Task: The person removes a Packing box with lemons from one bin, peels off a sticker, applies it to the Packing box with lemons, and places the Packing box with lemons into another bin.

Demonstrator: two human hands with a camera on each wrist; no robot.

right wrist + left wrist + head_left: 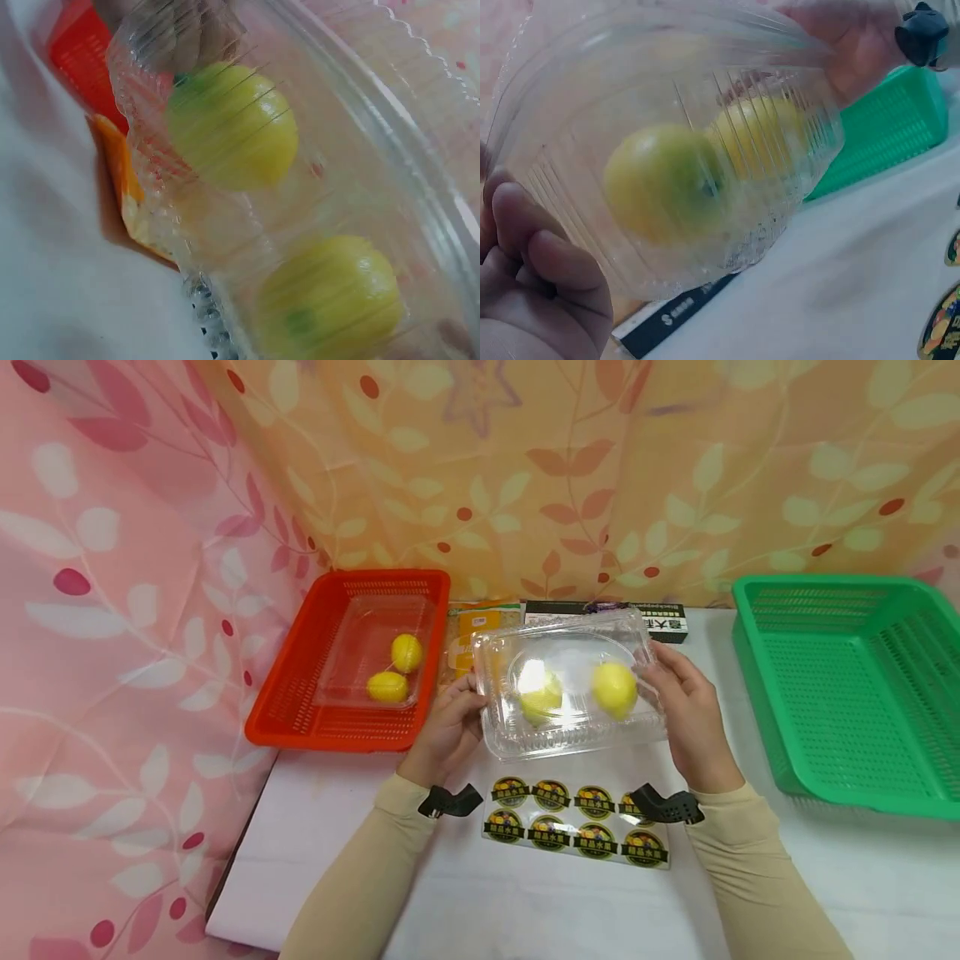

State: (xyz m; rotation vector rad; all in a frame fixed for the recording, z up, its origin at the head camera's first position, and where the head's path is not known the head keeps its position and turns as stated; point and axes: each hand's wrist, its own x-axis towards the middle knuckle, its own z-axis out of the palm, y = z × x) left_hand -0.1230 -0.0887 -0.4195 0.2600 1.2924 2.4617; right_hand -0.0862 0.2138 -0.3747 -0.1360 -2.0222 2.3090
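A clear plastic clamshell box [573, 739] is held up over the table between both hands, its lid down over two yellow lemons [613, 688]. My left hand [450, 722] grips the box's left end, fingers curled at the edge. At the right end my right hand [688, 710] holds it by the side. Through the ribbed wall in the left wrist view, a lemon [664, 184] shows a greenish patch. In the right wrist view both lemons lie apart inside, one lemon [232, 127] toward the left hand. Below the box lies a sheet of round fruit stickers [547, 833].
On the left, a red basket [300, 727] holds another clear box with two lemons [406, 653]. A green basket [795, 693] stands at the right. Behind the held box are an orange-and-clear packet [480, 622] and a black-and-white carton [667, 625], before a patterned curtain [525, 485].
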